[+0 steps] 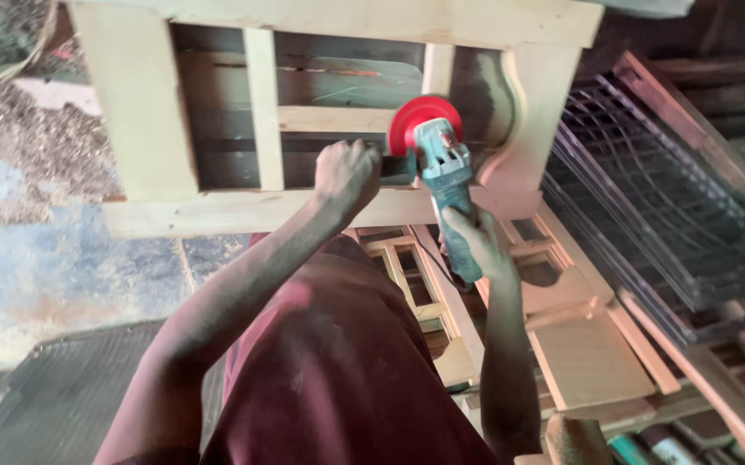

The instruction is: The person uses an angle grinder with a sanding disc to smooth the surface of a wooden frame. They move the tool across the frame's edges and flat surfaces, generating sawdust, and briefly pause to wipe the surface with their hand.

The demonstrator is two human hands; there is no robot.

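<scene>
Both hands are closed around a teal angle grinder [443, 176]. The right hand [474, 245] wraps the rear of the tool's body, fingers curled round it from below. The left hand [346, 172] is clenched in a fist just left of the tool's head, apparently on a side handle, though the handle itself is hidden inside the fist. The grinder carries a red round disc [422, 120] at its front end, and the disc lies against, or just short of, a pale upright slat [438, 71] of a bare wooden frame [140, 129]; contact cannot be told for certain. The frame stands in front of the person, with a curved side piece [534, 112] to the right of the disc.

To sand well here, a judgement from the pose: the two-handed hold looks sound, and the disc would do best kept nearly flat to the wood and moving along the grain, with light, even pressure, so it does not dig hollows or burn the soft timber. The narrow slat and the nearby crossbar [333, 119] leave little room, so the disc's edge could catch a corner and kick.

Below the hands lies a stack of similar wooden panels [579, 344]. A metal grille [656, 215] leans at the right. Wood shavings [45, 146] cover the floor at the left.
</scene>
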